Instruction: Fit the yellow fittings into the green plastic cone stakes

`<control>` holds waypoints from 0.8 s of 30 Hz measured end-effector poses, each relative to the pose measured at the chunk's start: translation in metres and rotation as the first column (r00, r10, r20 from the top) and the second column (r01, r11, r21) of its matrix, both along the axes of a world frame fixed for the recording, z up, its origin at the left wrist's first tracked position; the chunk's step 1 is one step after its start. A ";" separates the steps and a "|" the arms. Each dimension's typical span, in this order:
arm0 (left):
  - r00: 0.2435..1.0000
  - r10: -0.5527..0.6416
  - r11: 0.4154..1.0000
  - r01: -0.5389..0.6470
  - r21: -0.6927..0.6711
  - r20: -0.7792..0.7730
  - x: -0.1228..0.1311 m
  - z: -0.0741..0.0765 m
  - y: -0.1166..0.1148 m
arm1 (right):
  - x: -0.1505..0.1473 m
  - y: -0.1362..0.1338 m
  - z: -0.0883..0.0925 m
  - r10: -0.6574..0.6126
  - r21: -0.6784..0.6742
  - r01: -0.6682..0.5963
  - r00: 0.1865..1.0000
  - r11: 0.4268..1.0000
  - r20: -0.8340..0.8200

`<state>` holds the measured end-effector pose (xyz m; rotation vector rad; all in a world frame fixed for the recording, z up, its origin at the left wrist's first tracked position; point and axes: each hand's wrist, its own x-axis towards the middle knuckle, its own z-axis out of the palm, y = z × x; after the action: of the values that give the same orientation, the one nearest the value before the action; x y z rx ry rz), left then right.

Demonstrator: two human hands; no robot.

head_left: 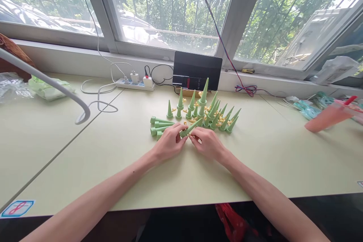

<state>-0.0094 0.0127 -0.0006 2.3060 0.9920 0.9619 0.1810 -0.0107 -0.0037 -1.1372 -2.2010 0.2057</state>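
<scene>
My left hand (171,140) is closed on a green plant watering spike (192,127), whose pointed end tilts up to the right. Thumb and fingers of my right hand (208,141) are pinched together close beside that spike; whatever is between them is too small to make out. Just behind both hands, several similar green spikes (202,100) stand point up in a cluster, many with small yellow valve pieces (184,100) on their sides. More green spikes (159,124) lie on their sides to the left, partly covered by my left hand.
At the back, a tablet (197,71) leans near the window. A power strip (135,84) with plugs and cables sits left of it. A lamp-like white curved arm (56,79) crosses the left side. A pink drink cup (326,116) lies tilted at right on the pale table (272,151).
</scene>
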 end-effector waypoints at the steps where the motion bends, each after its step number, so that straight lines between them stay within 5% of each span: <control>1: 1.000 0.002 1.000 -0.002 -0.004 -0.001 0.000 -0.001 0.000 | 0.000 0.000 -0.001 0.004 -0.010 -0.004 1.000 1.000 -0.015; 14: 0.999 -0.033 0.999 0.033 -0.015 0.013 0.000 -0.009 0.003 | -0.003 0.002 -0.003 -0.110 -0.352 -0.017 0.935 0.936 -0.339; 18: 0.998 -0.062 0.997 0.063 -0.036 0.024 -0.001 -0.010 0.004 | 0.000 0.005 -0.003 -0.172 -0.531 -0.128 0.860 0.838 -0.480; 24: 0.987 -0.094 0.989 0.107 -0.099 0.128 0.000 -0.008 0.004 | 0.003 0.009 0.000 -0.294 -0.680 -0.398 0.685 0.616 -0.667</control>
<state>-0.0098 0.0169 -0.0089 2.1607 0.8467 0.9736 0.1843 -0.0022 -0.0041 -1.0934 -1.3378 1.5463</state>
